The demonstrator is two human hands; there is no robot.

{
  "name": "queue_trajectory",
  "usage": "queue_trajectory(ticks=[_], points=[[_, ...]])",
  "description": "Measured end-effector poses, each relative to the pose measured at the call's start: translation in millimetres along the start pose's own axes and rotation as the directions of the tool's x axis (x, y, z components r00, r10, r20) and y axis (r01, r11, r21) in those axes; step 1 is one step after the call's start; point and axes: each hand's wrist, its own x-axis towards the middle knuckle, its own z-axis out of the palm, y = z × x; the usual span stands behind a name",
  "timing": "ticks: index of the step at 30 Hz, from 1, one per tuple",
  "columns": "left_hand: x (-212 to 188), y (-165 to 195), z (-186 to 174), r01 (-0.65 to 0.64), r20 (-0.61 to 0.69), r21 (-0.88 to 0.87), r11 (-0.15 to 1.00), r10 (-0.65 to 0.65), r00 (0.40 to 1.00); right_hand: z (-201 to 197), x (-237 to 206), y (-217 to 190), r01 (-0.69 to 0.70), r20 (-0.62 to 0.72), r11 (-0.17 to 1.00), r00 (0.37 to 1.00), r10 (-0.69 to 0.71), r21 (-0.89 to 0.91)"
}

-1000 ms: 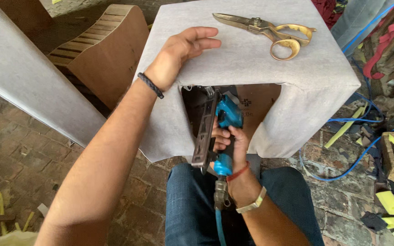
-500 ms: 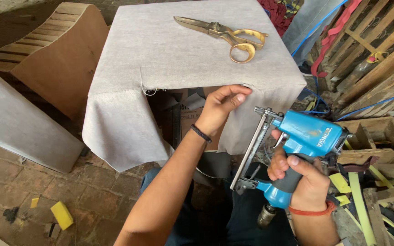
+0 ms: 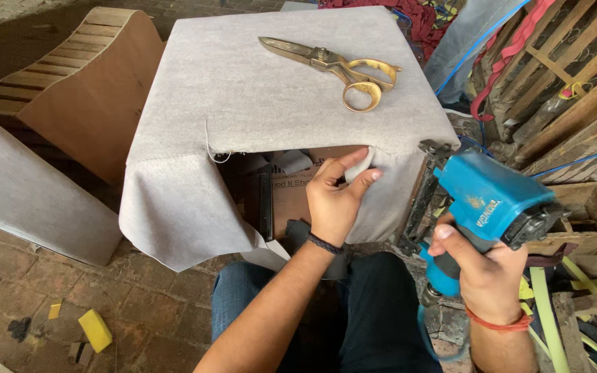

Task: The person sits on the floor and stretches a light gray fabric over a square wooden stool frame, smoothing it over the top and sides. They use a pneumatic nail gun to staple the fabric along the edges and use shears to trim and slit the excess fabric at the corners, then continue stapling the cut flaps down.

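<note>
grey fabric (image 3: pixel 271 103) hiding wooden frame (image 3: pixel 291 197)

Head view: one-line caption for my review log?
Left hand pinches grey fabric at a box's open side; right hand grips a blue staple gun; scissors on top.
</note>
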Motion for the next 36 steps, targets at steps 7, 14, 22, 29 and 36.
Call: queue_trajectory(ticks=[7,14,22,29,36], points=[[9.5,-25.8,15.6,-0.109,-0.108,0.079,0.991,0.117,0.987,-2.6,21.3,10.2,0.019,-0.007,0.960,1.000,-0.022,-0.280],[12.7,-94.1,46.9,0.207,-0.081,-0.350,0.913,-0.250,0.965,-6.3,25.4,4.3,0.038,0.137,0.907,0.990,0.022,-0.420],[40.8,-108.2,30.1,0.348,0.287,-0.317,0.882,-0.261,0.922,0.4,20.4,3.8,0.189,0.122,0.754,0.982,-0.144,-0.629],[40.4,-110.1,33.4,0.335,0.341,-0.388,0.859,-0.204,0.918,6.1,20.6,19.3,0.050,-0.048,0.906,0.996,-0.077,-0.421],[32.6,-112.6,53.9,0.319,0.288,-0.398,0.860,-0.213,0.934,5.1,36.5,37.7,-0.027,-0.141,0.951,0.990,-0.018,-0.308]])
